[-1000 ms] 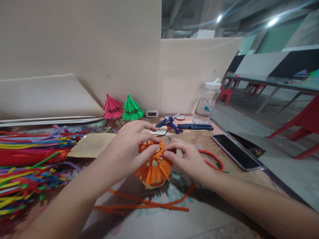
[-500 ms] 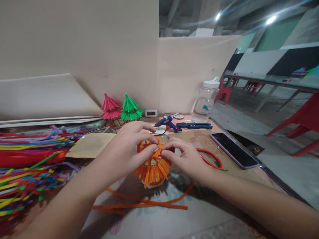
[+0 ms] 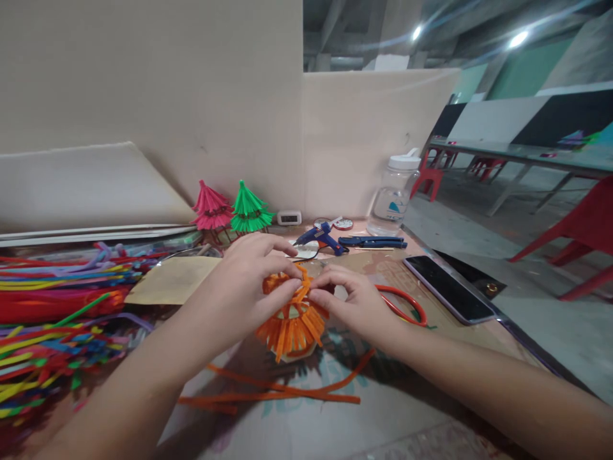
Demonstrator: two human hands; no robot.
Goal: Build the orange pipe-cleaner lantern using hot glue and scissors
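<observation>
An orange piece made of pipe cleaners [image 3: 293, 329], with a skirt of strips around a pale base, stands in the middle of the table. My left hand [image 3: 256, 275] is closed on its upper left side, thumb and fingers against the orange strips. From the right, my right hand [image 3: 352, 300] pinches the upper part of the same piece. The fingertips of both hands are close together, and the piece's top is partly hidden by them. Loose orange pipe cleaners [image 3: 306, 394] lie in front of it.
Colourful pipe cleaners [image 3: 57, 306] are heaped at the left. Pink [image 3: 211, 206] and green [image 3: 249, 207] small trees stand behind. A glue gun [image 3: 323, 237], blue-handled tool [image 3: 373, 243], bottle [image 3: 390, 195], red-handled item [image 3: 407, 313] and phone [image 3: 447, 289] are at the back and right.
</observation>
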